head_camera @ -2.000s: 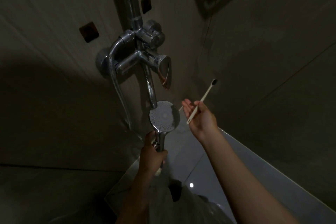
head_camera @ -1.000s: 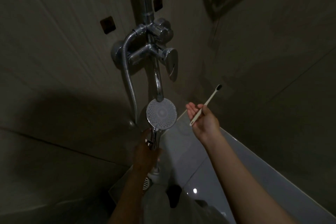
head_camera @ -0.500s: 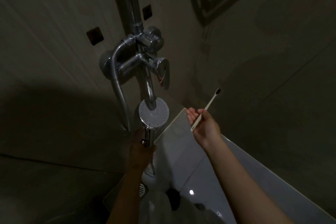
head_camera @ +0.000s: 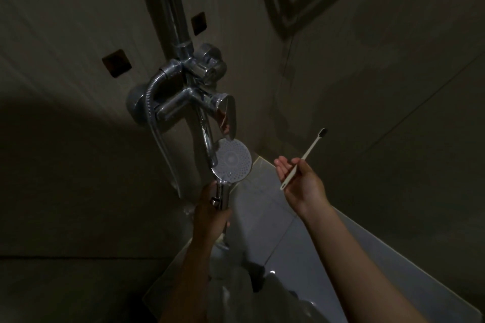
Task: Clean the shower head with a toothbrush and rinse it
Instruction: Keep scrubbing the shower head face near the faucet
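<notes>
We see the left hand (head_camera: 210,215) gripping the shower head (head_camera: 232,160) under the tap (head_camera: 207,139), right hand (head_camera: 301,181) holding the toothbrush (head_camera: 304,157) apart

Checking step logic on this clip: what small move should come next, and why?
Probably the right hand should swing the toothbrush over and set its dark bristles on the shower head. The left hand grips the handle with the nozzle face turned toward the camera, the bristles point away and touch nothing, and no water shows at the spout.
</notes>
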Demonstrator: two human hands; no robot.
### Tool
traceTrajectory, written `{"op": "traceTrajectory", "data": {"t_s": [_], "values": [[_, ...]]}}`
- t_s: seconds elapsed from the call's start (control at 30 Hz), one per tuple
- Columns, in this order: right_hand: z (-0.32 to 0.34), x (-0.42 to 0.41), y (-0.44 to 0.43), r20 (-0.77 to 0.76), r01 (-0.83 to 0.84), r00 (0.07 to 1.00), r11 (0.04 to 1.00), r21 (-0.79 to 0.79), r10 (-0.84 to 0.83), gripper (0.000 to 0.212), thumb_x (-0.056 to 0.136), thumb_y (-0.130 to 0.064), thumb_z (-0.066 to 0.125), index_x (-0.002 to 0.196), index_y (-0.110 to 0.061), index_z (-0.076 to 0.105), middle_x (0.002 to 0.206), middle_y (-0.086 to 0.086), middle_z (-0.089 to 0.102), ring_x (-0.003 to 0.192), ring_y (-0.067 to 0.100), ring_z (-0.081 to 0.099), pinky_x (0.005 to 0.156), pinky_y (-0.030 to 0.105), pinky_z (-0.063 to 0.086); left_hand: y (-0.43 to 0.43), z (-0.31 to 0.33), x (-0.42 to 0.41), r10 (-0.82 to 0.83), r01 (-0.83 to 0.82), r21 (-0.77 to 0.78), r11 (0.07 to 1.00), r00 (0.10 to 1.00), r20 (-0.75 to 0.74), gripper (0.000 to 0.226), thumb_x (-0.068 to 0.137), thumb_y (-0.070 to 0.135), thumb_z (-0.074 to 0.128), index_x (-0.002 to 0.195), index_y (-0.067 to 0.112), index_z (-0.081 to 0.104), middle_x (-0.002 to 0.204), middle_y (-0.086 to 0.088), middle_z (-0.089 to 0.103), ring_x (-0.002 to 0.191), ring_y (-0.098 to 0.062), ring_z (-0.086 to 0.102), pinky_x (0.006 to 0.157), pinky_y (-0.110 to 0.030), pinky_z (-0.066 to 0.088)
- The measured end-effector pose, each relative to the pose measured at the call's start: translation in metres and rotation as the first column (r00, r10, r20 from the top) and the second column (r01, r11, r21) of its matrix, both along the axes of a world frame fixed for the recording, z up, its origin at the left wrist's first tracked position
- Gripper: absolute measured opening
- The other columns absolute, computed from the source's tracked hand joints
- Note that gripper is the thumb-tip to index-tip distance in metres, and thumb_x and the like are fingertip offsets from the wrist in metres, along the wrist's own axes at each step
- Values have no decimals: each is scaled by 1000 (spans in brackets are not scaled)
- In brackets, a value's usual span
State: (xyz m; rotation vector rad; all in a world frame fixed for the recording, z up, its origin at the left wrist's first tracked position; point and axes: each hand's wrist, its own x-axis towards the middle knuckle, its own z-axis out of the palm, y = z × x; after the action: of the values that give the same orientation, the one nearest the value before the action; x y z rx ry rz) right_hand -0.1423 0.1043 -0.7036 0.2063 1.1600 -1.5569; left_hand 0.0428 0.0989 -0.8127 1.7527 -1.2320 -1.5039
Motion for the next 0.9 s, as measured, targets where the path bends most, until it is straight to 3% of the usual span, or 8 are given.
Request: {"op": "traceTrajectory", "data": {"t_s": [0.13, 0.2, 0.3, 0.37, 0.53, 0.7, 0.83, 0.9], "values": [[-2, 2, 1, 8, -15, 1000, 1000, -5, 15, 32, 103, -12, 23, 78, -8, 42, 137, 31, 45, 128, 39, 46, 95, 38, 42, 5, 4, 3, -14, 14, 21, 1000, 1000, 20, 75, 74, -9, 67, 132, 31, 43, 89, -11, 65, 58, -21, 61, 47, -27, 48], [-5, 3, 2, 11, -28, 1000, 1000, -6, 28, 32, 103, -11, 23, 77, -8, 42, 137, 31, 45, 127, 39, 46, 96, 38, 42, 9, 6, 7, -21, 20, 20, 1000, 999, 47, 72, 74, -5, 69, 131, 31, 45, 83, -7, 66, 55, -20, 62, 47, -27, 49], [-9, 8, 3, 19, -63, 998, 998, -11, 63, 33, 103, -13, 23, 77, -9, 42, 137, 31, 45, 127, 38, 47, 97, 37, 41, 17, 3, 14, -21, 19, 29, 999, 997, 70, 72, 66, 7, 72, 128, 36, 48, 78, -17, 66, 50, -24, 61, 50, -34, 50], [-11, 11, 4, 29, -84, 996, 996, -23, 85, 33, 103, -13, 23, 76, -8, 42, 137, 31, 44, 127, 38, 47, 98, 37, 40, 22, 0, 18, -17, 14, 36, 999, 997, 76, 72, 60, 14, 70, 125, 38, 48, 84, -25, 64, 55, -30, 61, 52, -40, 53], [-10, 18, 11, 39, -132, 990, 991, -12, 132, 34, 104, -15, 23, 77, -8, 43, 135, 30, 46, 121, 35, 50, 98, 38, 41, 39, 11, 24, -21, 23, -17, 1000, 989, 143, 65, 61, 18, 70, 122, 31, 51, 91, -8, 67, 78, -29, 66, 72, -47, 57], [-9, 23, 22, 45, -167, 985, 986, 16, 166, 35, 104, -18, 22, 78, -8, 43, 136, 29, 47, 128, 37, 47, 98, 36, 40, 53, -3, 25, -10, 8, 10, 1000, 985, 173, 64, 55, 38, 66, 116, 30, 51, 87, -20, 68, 78, -43, 65, 73, -58, 56], [-13, 22, 31, 55, -179, 983, 983, 35, 177, 36, 104, -18, 22, 77, -8, 43, 137, 27, 47, 129, 35, 46, 98, 35, 39, 62, -3, 26, 18, -17, -10, 1000, 987, 162, 62, 58, 31, 68, 118, 29, 52, 94, -27, 66, 86, -51, 63, 76, -62, 53], [-15, 22, 34, 58, -180, 982, 983, 37, 178, 35, 104, -18, 22, 77, -9, 43, 138, 27, 46, 129, 35, 45, 98, 35, 39, 65, 10, 26, 30, -25, -36, 999, 986, 163, 58, 66, 16, 71, 120, 25, 53, 99, -20, 67, 93, -41, 64, 84, -54, 53]]}}
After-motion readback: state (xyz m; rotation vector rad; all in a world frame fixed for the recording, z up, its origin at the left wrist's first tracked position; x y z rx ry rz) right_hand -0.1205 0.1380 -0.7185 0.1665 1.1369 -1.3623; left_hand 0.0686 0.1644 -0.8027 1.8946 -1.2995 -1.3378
